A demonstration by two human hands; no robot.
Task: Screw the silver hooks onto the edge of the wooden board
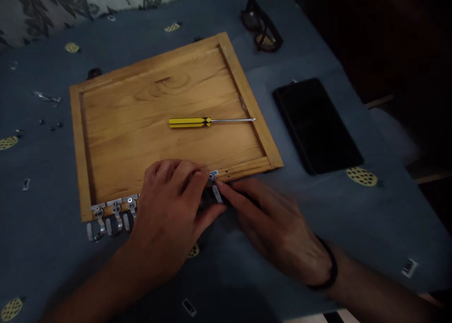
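Observation:
A shallow wooden panel [162, 101] with a raised frame lies on the cloth. Along its near edge runs a metal hook rail [115, 202], with several curved hooks showing at the left. My left hand [169, 214] is closed over the middle of the rail, hiding that part, its thumb beneath a hook [216, 194] near the right end. My right hand [271, 224] presses a fingertip against the rail's end by that hook; its other fingers are bent and partly hidden. On the panel rests a yellow-and-black screwdriver [190, 122], touched by neither hand.
A black phone or tablet [318, 125] lies right of the panel, with dark-framed glasses [261, 26] behind it. Small dark screws [51, 125] and a metal piece [47, 97] are scattered at left. The blue patterned cloth [374, 219] ends at a dark drop on the right.

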